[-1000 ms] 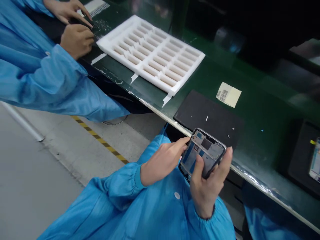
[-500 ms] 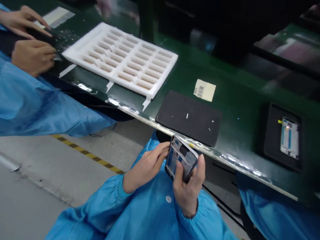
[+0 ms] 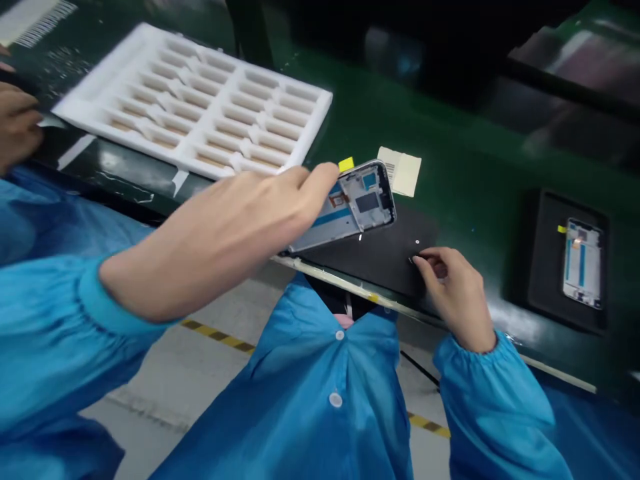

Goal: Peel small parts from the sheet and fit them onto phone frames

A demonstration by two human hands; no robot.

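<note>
My left hand (image 3: 280,207) is closed around an opened phone frame (image 3: 367,197) and holds it tilted over the black mat (image 3: 385,260). The frame's inside shows, with blue strips and a yellow tab (image 3: 346,164) on its edge; my fingers and wrist cover part of it. At the mat's right end, my right hand (image 3: 453,293) has thumb and forefinger pinched together. A tiny piece (image 3: 411,260) shows at those fingertips, too small to name. On the mat lie a small white strip (image 3: 360,237) and a small round white bit (image 3: 417,242).
A white foam tray (image 3: 187,143) with several slots stands on the left of the green table (image 3: 465,167). Behind the mat lies a barcode label (image 3: 407,175). Another phone frame (image 3: 583,263) rests in a black holder (image 3: 545,267) at right. A co-worker's hand (image 3: 17,127) is far left.
My left hand has lifted the phone frame from my lap up over the mat and turned it. My right hand has let go of the frame and reached the mat's right end.
</note>
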